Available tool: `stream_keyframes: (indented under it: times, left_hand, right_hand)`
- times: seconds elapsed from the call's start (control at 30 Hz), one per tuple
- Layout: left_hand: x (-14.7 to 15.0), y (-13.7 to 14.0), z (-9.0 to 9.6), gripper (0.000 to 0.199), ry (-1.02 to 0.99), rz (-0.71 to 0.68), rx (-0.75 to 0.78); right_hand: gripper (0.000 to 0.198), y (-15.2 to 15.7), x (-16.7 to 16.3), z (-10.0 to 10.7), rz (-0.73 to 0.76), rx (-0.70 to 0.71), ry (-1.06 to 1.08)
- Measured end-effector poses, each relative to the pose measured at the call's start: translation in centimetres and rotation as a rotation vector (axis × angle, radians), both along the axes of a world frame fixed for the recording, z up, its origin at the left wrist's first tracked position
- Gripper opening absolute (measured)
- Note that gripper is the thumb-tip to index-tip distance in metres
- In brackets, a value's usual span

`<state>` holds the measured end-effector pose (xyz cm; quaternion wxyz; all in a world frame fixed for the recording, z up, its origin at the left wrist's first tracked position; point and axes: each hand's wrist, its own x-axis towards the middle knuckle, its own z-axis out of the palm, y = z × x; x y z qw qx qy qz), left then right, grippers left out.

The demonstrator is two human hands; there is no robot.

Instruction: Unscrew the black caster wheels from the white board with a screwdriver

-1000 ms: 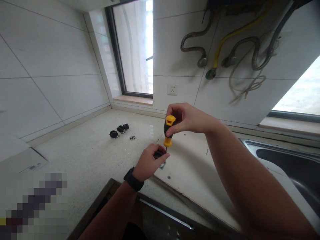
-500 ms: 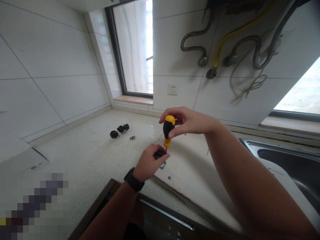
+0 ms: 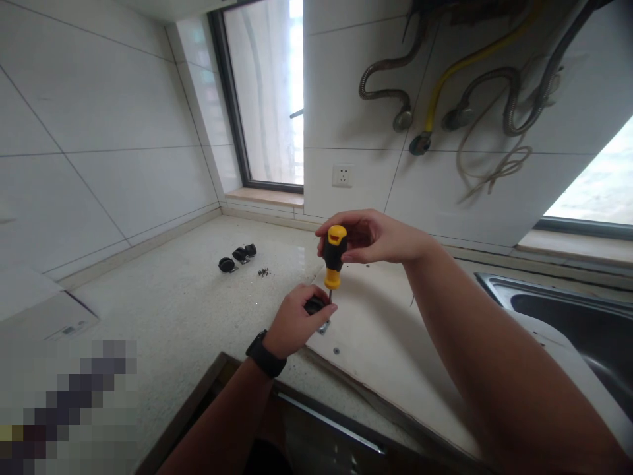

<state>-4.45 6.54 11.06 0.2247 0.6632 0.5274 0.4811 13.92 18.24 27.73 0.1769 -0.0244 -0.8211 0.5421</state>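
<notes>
My right hand (image 3: 373,239) has its thumb and fingers around the handle of a yellow and black screwdriver (image 3: 335,254), which stands nearly upright. Its shaft points down beside my left thumb; the tip is hidden. My left hand (image 3: 299,318), with a black watch on the wrist, grips a black caster (image 3: 314,305) whose metal plate rests on the corner of a white board (image 3: 386,330). A hole with a metal fitting (image 3: 336,351) shows in the board near that plate. Whether a screw sits under the screwdriver cannot be seen.
On the speckled countertop (image 3: 182,290), three black casters (image 3: 240,254) lie beside a small pile of screws (image 3: 264,272). A steel sink (image 3: 499,290) is at the right, partly under the board. A white box (image 3: 64,316) stands at the left. Hoses (image 3: 386,94) hang on the tiled wall.
The screwdriver handle has turned in my right hand, and a slot in its yellow cap now faces me. My right fingers have shifted slightly on it. My left hand stays on the caster.
</notes>
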Motion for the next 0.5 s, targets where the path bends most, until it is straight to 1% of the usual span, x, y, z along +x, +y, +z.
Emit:
stream_keyframes:
  times: [0.07,0.13,0.23,0.37,0.43,0.5]
  left_hand:
    - [0.0,0.0,0.0,0.015,0.000,-0.006,0.003]
    - [0.0,0.0,0.0,0.015,-0.004,-0.009,0.010]
    - [0.0,0.0,-0.1,0.014,-0.009,-0.007,0.026]
    - [0.0,0.1,-0.1,0.015,-0.002,-0.001,0.027]
    - [0.0,0.1,0.0,0.016,-0.003,0.003,0.014]
    - [0.0,0.1,0.0,0.016,-0.011,-0.002,0.002]
  right_hand:
    - [0.047,0.0,-0.2,-0.2,0.054,-0.024,0.014]
    - [0.045,0.1,-0.5,-0.4,0.045,-0.048,0.030]
    - [0.047,0.0,-1.0,-0.6,-0.060,-0.065,0.034]
    - [0.050,-0.4,-1.6,-0.5,-0.184,-0.037,-0.007]
    - [0.047,-0.6,-1.5,-0.2,-0.221,-0.008,-0.019]
    - [0.044,-0.6,-1.2,0.0,-0.216,0.019,-0.025]
